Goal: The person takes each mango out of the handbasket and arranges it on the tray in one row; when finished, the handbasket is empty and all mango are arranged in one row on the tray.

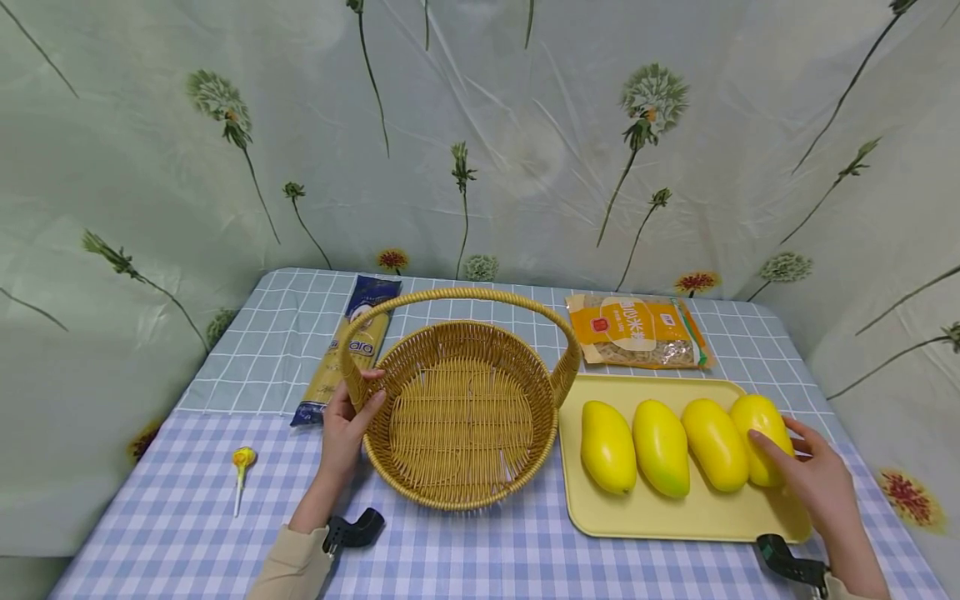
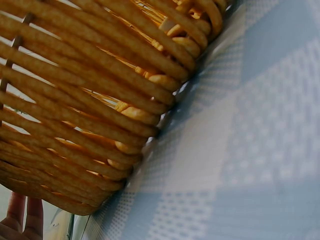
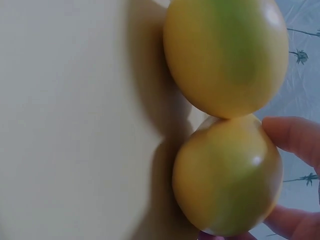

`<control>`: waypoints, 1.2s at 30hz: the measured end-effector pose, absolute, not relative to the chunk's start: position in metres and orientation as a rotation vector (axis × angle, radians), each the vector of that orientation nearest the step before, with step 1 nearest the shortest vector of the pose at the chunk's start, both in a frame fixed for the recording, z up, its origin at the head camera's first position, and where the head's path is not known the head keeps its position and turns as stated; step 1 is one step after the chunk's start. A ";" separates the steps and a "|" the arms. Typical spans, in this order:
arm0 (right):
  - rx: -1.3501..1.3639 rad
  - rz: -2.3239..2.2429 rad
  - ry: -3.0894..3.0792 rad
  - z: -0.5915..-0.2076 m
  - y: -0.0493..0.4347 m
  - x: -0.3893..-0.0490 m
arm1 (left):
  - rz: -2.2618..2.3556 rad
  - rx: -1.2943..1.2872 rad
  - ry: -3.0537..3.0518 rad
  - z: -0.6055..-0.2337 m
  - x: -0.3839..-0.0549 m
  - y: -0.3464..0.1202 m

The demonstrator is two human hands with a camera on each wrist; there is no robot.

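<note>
A round woven basket point(image 1: 461, 417) with a tall arched handle stands on the table. My left hand point(image 1: 347, 433) grips its left side at the foot of the handle, thumb over the rim; fingers point(image 2: 34, 217) show beside the weave in the left wrist view. Several yellow mangoes lie side by side on a yellow tray point(image 1: 675, 523) to the basket's right. The rightmost mango point(image 1: 756, 413) is held by my right hand point(image 1: 821, 477), thumb on its near face and fingers round its far side. In the right wrist view this mango point(image 3: 225, 185) touches its neighbour point(image 3: 225, 55).
An orange food packet point(image 1: 641, 332) lies behind the tray. A blue and gold pasta bag point(image 1: 324, 379) lies left of the basket, partly behind its handle. Farther left is a yellow lollipop point(image 1: 243, 460). A flowered curtain point(image 1: 525, 150) hangs behind the checked tablecloth point(image 1: 480, 567).
</note>
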State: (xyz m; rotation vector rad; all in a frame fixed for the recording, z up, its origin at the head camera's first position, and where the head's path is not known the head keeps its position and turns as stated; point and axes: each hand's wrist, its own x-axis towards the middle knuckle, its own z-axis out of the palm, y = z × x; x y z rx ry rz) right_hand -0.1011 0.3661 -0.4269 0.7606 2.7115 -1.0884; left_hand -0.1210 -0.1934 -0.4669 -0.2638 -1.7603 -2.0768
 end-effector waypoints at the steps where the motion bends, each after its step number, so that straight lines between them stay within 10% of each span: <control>1: 0.755 -1.086 2.713 -0.427 0.366 -0.101 | -2.078 -0.263 -1.760 -0.467 -0.121 -0.193; 36: 0.684 -1.056 2.689 -0.428 0.369 -0.101 | -2.074 -0.240 -1.778 -0.466 -0.121 -0.194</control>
